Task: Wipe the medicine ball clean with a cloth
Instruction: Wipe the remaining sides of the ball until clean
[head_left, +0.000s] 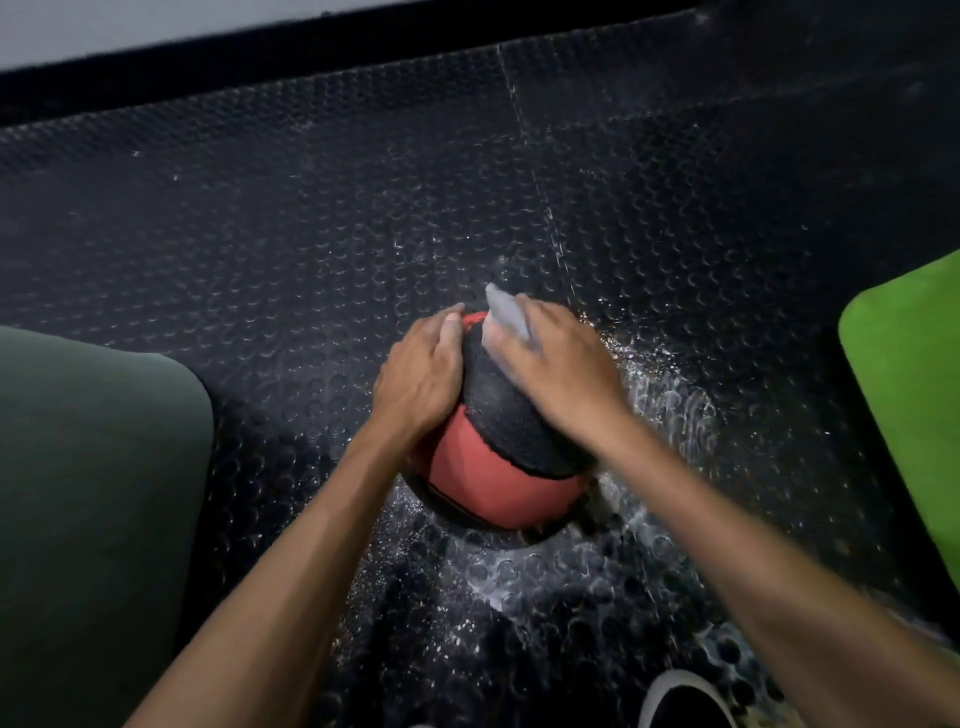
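Note:
A red and black medicine ball (498, 441) sits on the black studded rubber floor, in the middle of the view. My left hand (421, 379) rests flat on its upper left side, fingers reaching over the top. My right hand (561, 364) lies on the ball's upper right and holds a pale grey cloth (506, 314) against the black panel. Part of the cloth sticks out past my fingers; the rest is hidden under the hand. The right hand is blurred.
The floor (649, 415) around the ball is wet, with white splashes and droplets to the right and in front. A dark green mat (93, 493) lies at the left, a bright green mat (909, 389) at the right. A shoe tip (680, 701) shows at the bottom edge. A wall base runs along the top.

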